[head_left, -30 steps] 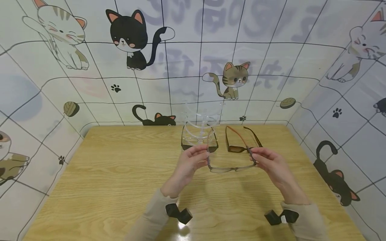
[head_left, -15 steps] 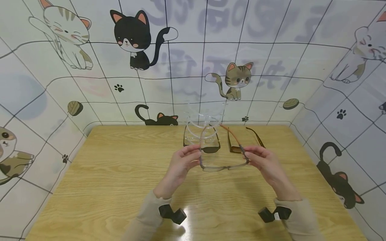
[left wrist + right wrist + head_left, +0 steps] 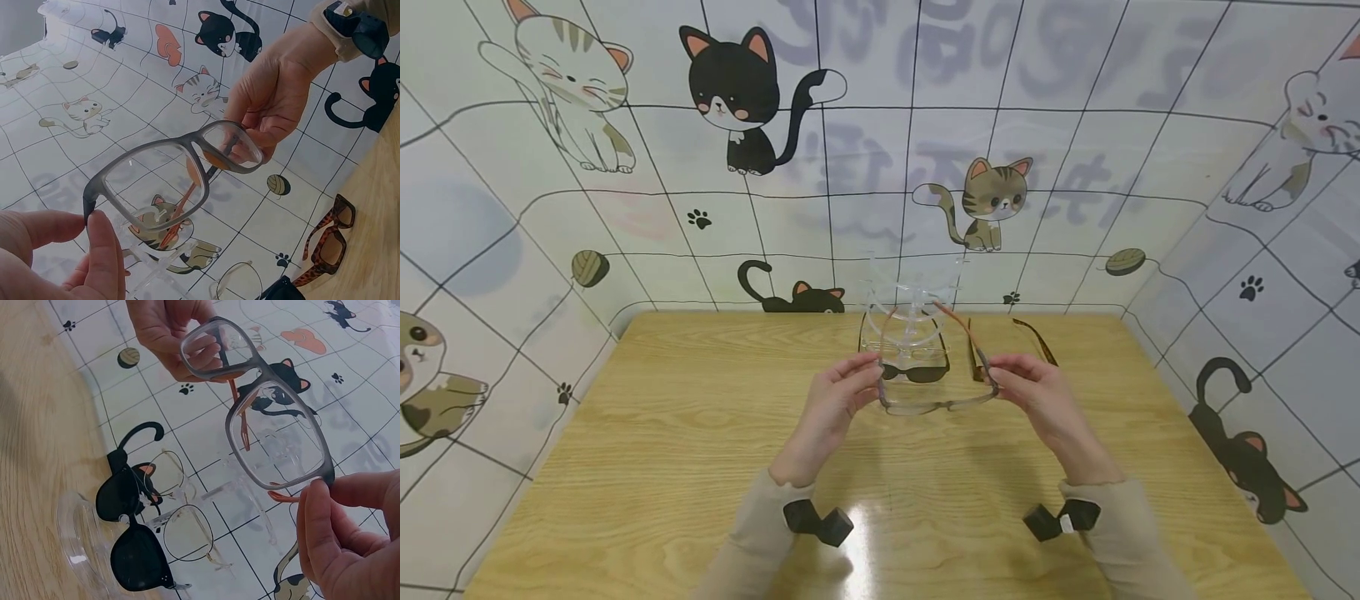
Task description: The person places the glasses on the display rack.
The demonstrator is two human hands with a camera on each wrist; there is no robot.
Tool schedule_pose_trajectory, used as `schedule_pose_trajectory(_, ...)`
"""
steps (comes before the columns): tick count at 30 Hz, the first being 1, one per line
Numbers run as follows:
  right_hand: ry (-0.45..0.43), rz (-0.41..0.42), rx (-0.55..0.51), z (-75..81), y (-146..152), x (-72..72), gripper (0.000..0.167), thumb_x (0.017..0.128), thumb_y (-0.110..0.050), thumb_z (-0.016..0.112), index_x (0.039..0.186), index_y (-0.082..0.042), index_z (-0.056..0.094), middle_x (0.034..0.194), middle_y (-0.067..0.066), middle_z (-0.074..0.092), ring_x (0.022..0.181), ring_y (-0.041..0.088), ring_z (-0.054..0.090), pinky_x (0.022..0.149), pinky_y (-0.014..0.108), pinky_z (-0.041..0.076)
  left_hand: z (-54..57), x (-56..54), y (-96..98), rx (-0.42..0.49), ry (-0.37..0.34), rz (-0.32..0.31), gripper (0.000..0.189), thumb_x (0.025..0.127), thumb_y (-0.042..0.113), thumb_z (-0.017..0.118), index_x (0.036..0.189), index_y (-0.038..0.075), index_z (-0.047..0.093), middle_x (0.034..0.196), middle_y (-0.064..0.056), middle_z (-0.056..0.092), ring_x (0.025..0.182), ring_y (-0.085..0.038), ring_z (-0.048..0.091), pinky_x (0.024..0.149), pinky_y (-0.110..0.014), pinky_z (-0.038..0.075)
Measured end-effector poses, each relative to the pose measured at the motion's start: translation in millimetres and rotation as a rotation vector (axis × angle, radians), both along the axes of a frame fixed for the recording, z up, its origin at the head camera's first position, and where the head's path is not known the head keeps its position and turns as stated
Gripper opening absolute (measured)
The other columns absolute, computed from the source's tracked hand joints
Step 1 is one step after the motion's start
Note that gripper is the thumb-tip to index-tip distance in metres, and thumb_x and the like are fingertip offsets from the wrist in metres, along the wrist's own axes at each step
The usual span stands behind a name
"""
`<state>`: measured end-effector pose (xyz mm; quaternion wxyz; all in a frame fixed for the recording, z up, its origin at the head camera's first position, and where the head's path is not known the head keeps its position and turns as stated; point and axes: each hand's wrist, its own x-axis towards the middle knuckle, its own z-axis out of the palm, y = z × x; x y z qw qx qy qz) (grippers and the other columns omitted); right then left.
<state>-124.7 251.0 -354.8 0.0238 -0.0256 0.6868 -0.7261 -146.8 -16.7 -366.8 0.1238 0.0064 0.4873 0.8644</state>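
Both hands hold a pair of grey-framed eyeglasses (image 3: pixel 917 409) above the table, lenses toward the person. My left hand (image 3: pixel 835 392) pinches one temple near its hinge, and my right hand (image 3: pixel 1033 396) pinches the other the same way. The temples are unfolded and point toward the back, with orange-brown ends. In the right wrist view the grey bridge (image 3: pixel 262 369) shows plainly between two clear lenses. Just beyond the eyeglasses stands a clear display stand (image 3: pixel 913 304) with curved arms. Thin metal-rimmed glasses (image 3: pixel 189 532) sit on it, above black sunglasses (image 3: pixel 139 556) at its foot.
Tortoiseshell sunglasses (image 3: pixel 325 247) lie on the wooden table (image 3: pixel 715 400) right of the stand, partly behind my right hand in the head view. A cat-patterned cloth wall (image 3: pixel 865 150) rises behind the table's back edge and at both sides.
Both hands have carried the eyeglasses leftward and slightly toward the back, in front of the display stand. The grip on both temples stays the same.
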Motion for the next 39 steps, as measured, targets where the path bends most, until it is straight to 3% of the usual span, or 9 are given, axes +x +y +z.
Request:
schedule_pose_trajectory(6,-0.035,-0.015,0.0,0.7,-6.7,-10.8,0.007,0.091,-0.009,0.062,0.097,-0.011,0.066,0.089,-0.001,0.062,0.081,0.009,0.06,0.071,0.021,0.052,3.9,-8.2,-4.3,0.032,-0.029,0.024,0.019,0.089,-0.007,0.055,0.101,0.004,0.065,0.083,-0.002,0.064,0.068,-0.01,0.062,0.064,-0.017,0.053)
schedule_pose_trajectory(11,-0.065,-0.014,-0.058,3.9,-11.4,-19.4,0.007,0.09,-0.009,0.063,0.094,-0.013,0.066,0.089,-0.001,0.062,0.083,0.011,0.06,0.072,0.021,0.052,5.7,-17.2,-6.4,0.053,-0.011,0.042,0.02,0.089,-0.007,0.054,0.091,0.009,0.066,0.08,-0.001,0.064,0.068,-0.009,0.062,0.065,-0.016,0.052)
schedule_pose_trajectory(25,-0.093,-0.003,-0.181,13.2,-19.0,-47.4,0.011,0.092,-0.005,0.059,0.088,-0.013,0.066,0.083,0.0,0.065,0.077,0.011,0.061,0.066,0.02,0.051,14.2,-40.6,-4.6,0.11,-0.021,0.143,0.015,0.09,-0.006,0.055,0.09,0.006,0.064,0.084,-0.001,0.062,0.071,-0.009,0.061,0.069,-0.017,0.052)
schedule_pose_trajectory(39,-0.12,-0.058,-0.166,20.7,-20.0,-76.7,0.006,0.092,-0.007,0.058,0.092,-0.011,0.062,0.085,-0.002,0.064,0.076,0.008,0.06,0.072,0.02,0.05,20.1,-66.9,1.3,0.135,-0.005,0.182,0.015,0.089,-0.011,0.053,0.095,0.001,0.057,0.083,-0.003,0.06,0.07,-0.011,0.063,0.072,-0.018,0.053)
